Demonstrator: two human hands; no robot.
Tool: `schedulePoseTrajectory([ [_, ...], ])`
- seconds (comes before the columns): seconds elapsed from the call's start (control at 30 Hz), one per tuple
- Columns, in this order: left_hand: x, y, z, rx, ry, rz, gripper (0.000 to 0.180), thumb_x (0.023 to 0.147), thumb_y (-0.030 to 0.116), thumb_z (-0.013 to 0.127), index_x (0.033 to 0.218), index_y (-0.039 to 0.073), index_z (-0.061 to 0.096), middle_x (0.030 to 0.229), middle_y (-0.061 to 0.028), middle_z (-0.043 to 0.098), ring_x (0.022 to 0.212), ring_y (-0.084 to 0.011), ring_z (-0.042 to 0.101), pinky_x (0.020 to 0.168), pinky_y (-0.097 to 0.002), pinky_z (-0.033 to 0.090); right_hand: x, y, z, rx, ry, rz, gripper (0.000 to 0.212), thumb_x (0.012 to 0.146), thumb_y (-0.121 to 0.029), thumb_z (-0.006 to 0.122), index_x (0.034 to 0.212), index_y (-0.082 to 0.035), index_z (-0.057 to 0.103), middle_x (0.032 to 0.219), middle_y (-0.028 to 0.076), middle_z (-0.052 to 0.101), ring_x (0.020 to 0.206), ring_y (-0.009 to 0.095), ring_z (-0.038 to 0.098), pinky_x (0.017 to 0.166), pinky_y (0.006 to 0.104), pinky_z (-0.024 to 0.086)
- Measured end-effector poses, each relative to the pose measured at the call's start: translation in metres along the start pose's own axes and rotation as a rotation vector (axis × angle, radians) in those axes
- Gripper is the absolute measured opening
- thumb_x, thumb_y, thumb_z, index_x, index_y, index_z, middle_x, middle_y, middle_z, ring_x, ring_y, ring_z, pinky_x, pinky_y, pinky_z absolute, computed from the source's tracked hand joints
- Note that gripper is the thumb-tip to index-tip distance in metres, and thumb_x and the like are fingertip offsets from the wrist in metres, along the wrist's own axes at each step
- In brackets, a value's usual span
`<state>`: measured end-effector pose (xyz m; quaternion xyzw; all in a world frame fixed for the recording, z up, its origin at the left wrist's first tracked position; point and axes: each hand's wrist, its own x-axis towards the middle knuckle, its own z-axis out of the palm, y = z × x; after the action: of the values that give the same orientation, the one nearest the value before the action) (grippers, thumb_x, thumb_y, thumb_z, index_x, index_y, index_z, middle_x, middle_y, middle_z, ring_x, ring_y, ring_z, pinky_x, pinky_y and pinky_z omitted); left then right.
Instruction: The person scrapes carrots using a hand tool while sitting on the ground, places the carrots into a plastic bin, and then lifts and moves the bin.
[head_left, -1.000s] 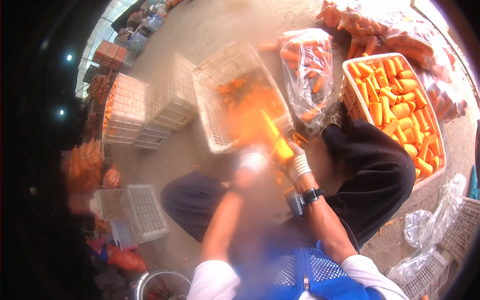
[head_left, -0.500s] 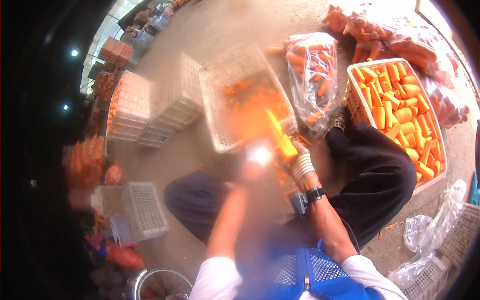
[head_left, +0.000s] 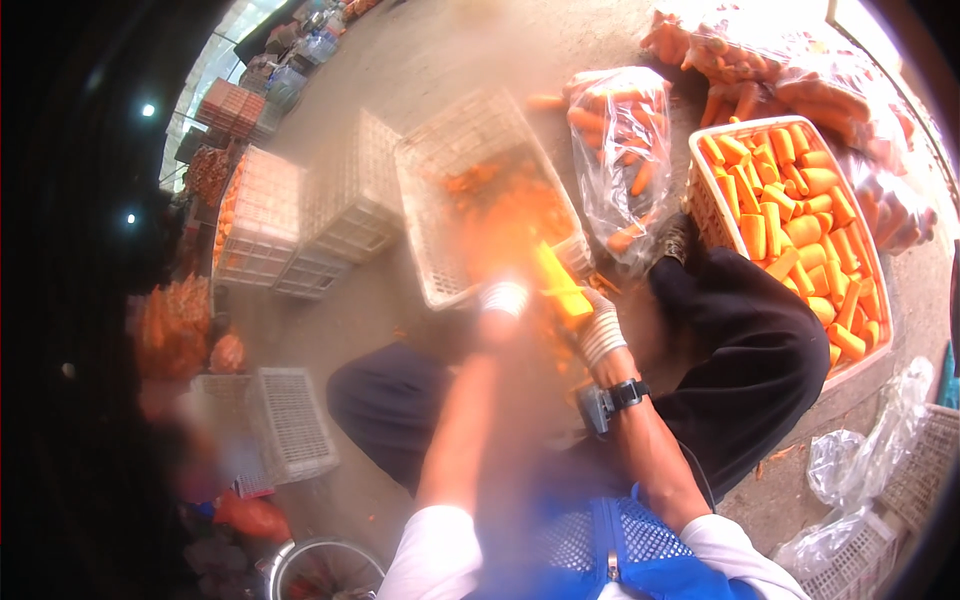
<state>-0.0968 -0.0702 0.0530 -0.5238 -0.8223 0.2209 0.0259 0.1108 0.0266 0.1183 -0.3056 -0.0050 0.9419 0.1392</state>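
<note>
My left hand (head_left: 503,300), in a white glove and blurred by motion, holds an orange carrot (head_left: 497,245) over a white plastic crate (head_left: 430,255) that has orange peelings in it. My right hand (head_left: 597,328), also in a white glove with a watch on its wrist, grips a yellow-handled tool (head_left: 558,285) against the carrot. Both hands are in front of my knees, which are in dark trousers.
A white crate (head_left: 700,215) full of cut carrots stands at the right. A clear bag of carrots (head_left: 620,130) lies beyond my knee. Stacked white crates (head_left: 340,210) stand at the left, with a small crate (head_left: 290,420) and a metal bucket (head_left: 320,572) nearer. Crumpled plastic bags (head_left: 850,465) lie lower right.
My left hand has shifted slightly upward with the carrot and stays blurred. The right hand with the yellow tool is in nearly the same place.
</note>
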Motion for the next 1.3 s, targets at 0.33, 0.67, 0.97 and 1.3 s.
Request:
schedulePoseTrajectory([
  [0.33, -0.042, 0.050, -0.086, -0.506, -0.067, -0.252, 0.020, 0.084, 0.011, 0.053, 0.097, 0.008, 0.068, 0.083, -0.0141, 0.069, 0.081, -0.0284, 0.067, 0.068, -0.0446, 0.051, -0.005, -0.013, -0.007, 0.029, -0.011, -0.069, 0.033, 0.087, -0.027, 0.057, 0.112, -0.006, 0.056, 0.104, 0.012, 0.062, 0.089, 0.024, 0.059, 0.074, 0.0386, 0.051],
  [0.67, -0.033, 0.039, -0.012, 0.356, -0.184, 0.164, 0.017, 0.085, 0.011, 0.057, 0.080, 0.016, 0.072, 0.081, -0.0015, 0.071, 0.080, -0.0176, 0.067, 0.057, -0.0328, 0.049, -0.004, -0.007, 0.000, -0.094, -0.111, -0.042, 0.038, 0.089, -0.031, 0.056, 0.117, -0.004, 0.055, 0.107, 0.012, 0.062, 0.092, 0.024, 0.058, 0.077, 0.0405, 0.050],
  [0.97, -0.046, 0.033, -0.078, -0.515, -0.025, -0.318, 0.021, 0.084, 0.020, 0.051, 0.083, 0.005, 0.066, 0.083, -0.0164, 0.067, 0.084, -0.0353, 0.065, 0.070, -0.0422, 0.050, -0.012, -0.010, 0.004, -0.057, -0.010, -0.024, 0.043, 0.089, -0.029, 0.056, 0.121, 0.001, 0.053, 0.112, 0.015, 0.062, 0.096, 0.026, 0.059, 0.082, 0.0382, 0.050],
  [1.3, -0.026, -0.010, -0.038, -0.168, -0.219, -0.195, 0.024, 0.082, 0.021, 0.056, 0.095, 0.006, 0.071, 0.083, -0.0179, 0.068, 0.078, -0.0381, 0.065, 0.066, -0.0485, 0.050, -0.005, 0.007, 0.009, -0.187, -0.080, -0.010, 0.043, 0.089, -0.030, 0.056, 0.122, -0.003, 0.050, 0.111, 0.016, 0.062, 0.096, 0.027, 0.059, 0.083, 0.0430, 0.049],
])
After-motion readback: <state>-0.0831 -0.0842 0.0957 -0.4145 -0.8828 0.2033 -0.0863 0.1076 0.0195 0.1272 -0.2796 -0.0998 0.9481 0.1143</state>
